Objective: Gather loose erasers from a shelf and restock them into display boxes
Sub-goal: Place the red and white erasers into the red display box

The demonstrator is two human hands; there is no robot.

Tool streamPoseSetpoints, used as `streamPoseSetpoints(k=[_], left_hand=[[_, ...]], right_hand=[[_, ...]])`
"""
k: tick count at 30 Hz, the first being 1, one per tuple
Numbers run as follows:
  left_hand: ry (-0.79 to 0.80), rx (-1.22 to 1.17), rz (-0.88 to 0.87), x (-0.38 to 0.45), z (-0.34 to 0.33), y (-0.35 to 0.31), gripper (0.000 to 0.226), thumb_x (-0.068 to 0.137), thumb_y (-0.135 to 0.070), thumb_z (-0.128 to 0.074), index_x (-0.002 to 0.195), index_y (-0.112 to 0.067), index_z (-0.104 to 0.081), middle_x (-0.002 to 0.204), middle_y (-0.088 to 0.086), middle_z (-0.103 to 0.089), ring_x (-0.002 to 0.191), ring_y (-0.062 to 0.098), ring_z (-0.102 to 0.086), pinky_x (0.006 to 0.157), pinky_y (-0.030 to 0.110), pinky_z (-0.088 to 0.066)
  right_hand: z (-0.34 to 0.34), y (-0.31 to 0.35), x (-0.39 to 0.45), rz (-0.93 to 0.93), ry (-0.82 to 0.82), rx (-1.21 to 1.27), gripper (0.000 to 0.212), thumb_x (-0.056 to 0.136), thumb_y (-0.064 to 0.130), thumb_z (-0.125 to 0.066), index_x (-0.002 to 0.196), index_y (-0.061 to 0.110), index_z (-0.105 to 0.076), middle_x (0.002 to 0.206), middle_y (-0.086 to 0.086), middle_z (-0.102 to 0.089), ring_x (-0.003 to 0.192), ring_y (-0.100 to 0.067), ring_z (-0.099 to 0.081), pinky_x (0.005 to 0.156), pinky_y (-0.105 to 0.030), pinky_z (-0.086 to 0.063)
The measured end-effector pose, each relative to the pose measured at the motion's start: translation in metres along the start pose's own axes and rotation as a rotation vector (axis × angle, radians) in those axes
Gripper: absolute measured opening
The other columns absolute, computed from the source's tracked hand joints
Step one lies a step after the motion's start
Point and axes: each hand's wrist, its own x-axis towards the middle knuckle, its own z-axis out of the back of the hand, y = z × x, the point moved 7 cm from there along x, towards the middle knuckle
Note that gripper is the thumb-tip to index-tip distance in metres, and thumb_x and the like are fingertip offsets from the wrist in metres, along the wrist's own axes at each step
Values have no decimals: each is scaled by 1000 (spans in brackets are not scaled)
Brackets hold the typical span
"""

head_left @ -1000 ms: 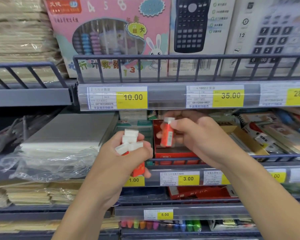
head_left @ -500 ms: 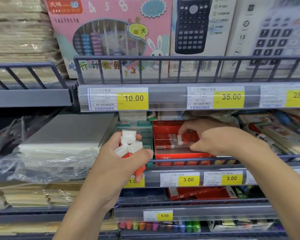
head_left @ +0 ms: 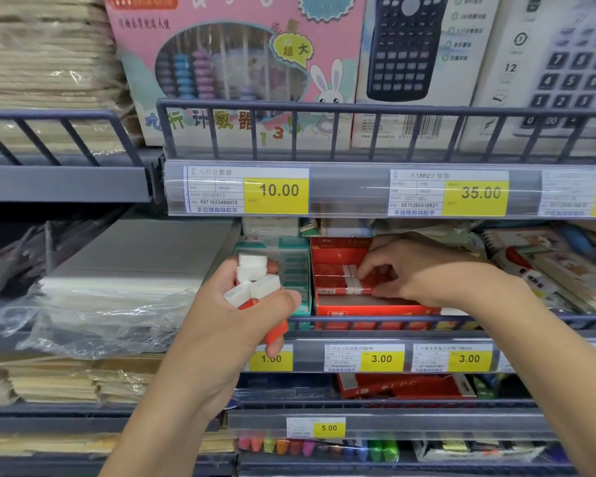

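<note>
Erasers bunched in raised left hand, right hand seemingly pinching one in red box

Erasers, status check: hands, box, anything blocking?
Left hand grips a bunch of erasers. Right hand sets one eraser into the red display box. Nothing blocking the box.

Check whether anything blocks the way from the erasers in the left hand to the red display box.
Nothing visible does. The left hand grips the bunch of erasers just left of the red display box, whose top is open; only the right hand is inside it, seating an eraser.
</note>
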Motion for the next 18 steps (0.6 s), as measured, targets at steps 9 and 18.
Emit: streamPoseSetpoints(k=[9, 18], left_hand=[[14, -15, 23, 1, -4, 1, 38, 60, -30, -87, 85, -16, -62, 67, 4, -58, 47, 22, -47, 48, 27, -45], [36, -17, 25, 1, -14, 1, 31, 58, -34, -90, 79, -29, -67, 65, 4, -59, 48, 22, -47, 48, 24, -45]], right_hand=[[0, -6, -1, -93, 48, -44, 45, 89, 34, -73, 132, 34, -61, 130, 8, -49, 112, -12, -49, 103, -29, -43], [16, -1, -15, -87, -95, -82, 37, 94, 46, -64, 130, 38, -60, 128, 17, -56, 111, -7, -52, 88, -16, -38]])
